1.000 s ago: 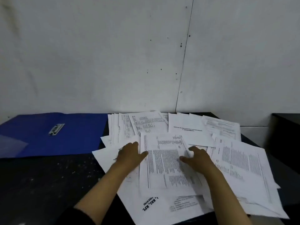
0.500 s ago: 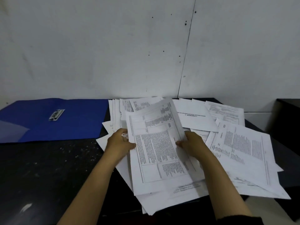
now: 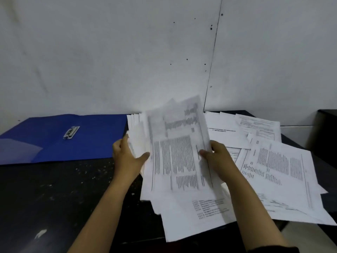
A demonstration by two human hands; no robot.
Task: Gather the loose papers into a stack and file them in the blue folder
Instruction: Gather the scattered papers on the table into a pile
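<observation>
A bundle of printed white papers [image 3: 178, 154] is raised off the table and tilted up, blurred by motion. My left hand [image 3: 127, 157] grips its left edge and my right hand [image 3: 217, 159] grips its right edge, thumbs on the front sheet. More loose papers [image 3: 277, 170] lie spread over the table to the right and behind. The blue folder [image 3: 54, 139] lies open flat at the back left, its metal clip [image 3: 71, 132] showing on the inside.
The black speckled table [image 3: 54, 194] runs under everything, with its right edge close to the spread sheets. A grey wall stands right behind the table. A dark piece of furniture [image 3: 326, 128] sits at the far right.
Both hands went from lying flat on the sheets to gripping a bundle by its sides and lifting it upright off the table. The view has tilted slightly.
</observation>
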